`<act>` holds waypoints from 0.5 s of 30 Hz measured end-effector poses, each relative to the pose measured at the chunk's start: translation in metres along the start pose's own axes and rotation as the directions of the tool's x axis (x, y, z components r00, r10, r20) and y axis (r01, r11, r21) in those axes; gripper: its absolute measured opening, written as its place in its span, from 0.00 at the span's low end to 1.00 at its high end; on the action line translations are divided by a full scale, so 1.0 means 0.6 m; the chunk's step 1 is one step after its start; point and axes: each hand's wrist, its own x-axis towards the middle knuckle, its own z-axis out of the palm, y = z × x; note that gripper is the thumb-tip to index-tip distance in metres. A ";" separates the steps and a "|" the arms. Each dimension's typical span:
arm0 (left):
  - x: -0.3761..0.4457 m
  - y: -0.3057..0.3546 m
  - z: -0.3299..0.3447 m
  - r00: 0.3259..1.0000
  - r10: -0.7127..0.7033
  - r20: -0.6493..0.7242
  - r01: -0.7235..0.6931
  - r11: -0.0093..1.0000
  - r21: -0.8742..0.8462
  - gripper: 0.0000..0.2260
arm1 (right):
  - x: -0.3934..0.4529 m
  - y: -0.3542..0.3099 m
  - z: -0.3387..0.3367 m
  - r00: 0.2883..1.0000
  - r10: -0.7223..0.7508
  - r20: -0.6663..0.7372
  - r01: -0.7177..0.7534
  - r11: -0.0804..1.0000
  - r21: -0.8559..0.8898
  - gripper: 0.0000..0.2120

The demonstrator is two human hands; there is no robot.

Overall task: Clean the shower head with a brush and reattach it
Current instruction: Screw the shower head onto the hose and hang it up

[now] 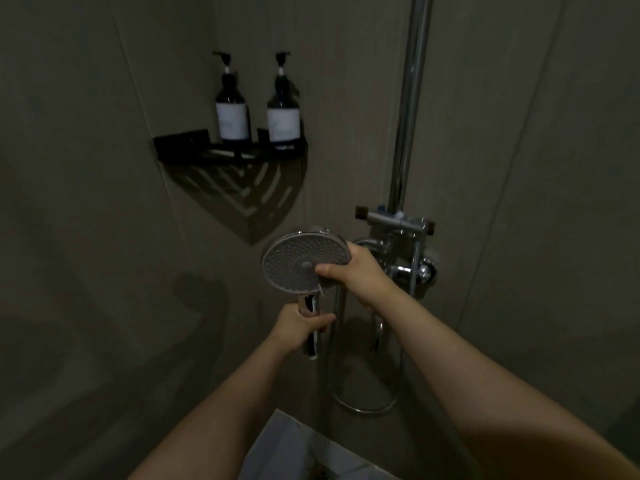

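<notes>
While both my hands are on it, the shower head point(304, 263) sits in front of the wall fittings, low in the middle of the view, its round spray face turned toward my camera and slightly to the left. My left hand point(299, 323) is curled round the chrome handle point(311, 336) below the disc, thumb lying across the front of the handle; the handle's lower end sticks out beneath the fist. My right hand point(360, 271) grips the right edge of the disc, thumb pressed flat on the nozzle face near its centre hub, the other fingers wrapped behind the rim and hidden. The disc thus lies above my left grip and to the left of my right grip.

The long axis of the piece runs nearly vertical, handle down and disc up, leaning a little so that the top tips leftward. The nozzle pattern on the face is visible as rings of small dots.

Behind my right hand stands the mixer valve point(405, 251) on the wall, with the chrome riser pipe point(410, 98) going straight up from it. The hose point(363, 407) hangs in a loop below the valve. In the corner, up and to the left, a black corner shelf point(228, 150) carries two dark pump bottles point(232, 105) standing upright side by side.
</notes>
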 end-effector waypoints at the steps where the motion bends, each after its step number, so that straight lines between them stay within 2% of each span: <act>1: -0.008 0.023 -0.006 1.000 -0.011 0.006 0.011 1.000 -0.001 0.14 | -0.004 -0.025 0.001 1.000 0.004 0.001 -0.004 1.000 0.002 0.16; 8: -0.050 0.169 -0.027 0.998 -0.046 0.039 0.045 0.999 0.028 0.14 | -0.020 -0.172 -0.007 1.000 -0.004 -0.019 0.004 1.000 0.000 0.15; 12: -0.071 0.228 -0.018 1.000 -0.022 0.018 0.023 0.999 -0.028 0.19 | -0.026 -0.227 -0.015 0.999 -0.025 -0.039 0.024 0.999 -0.022 0.14; 15: -0.084 0.266 -0.009 1.000 -0.012 -0.008 0.011 0.997 -0.080 0.14 | -0.035 -0.254 -0.023 0.997 -0.052 -0.065 0.051 0.999 -0.013 0.17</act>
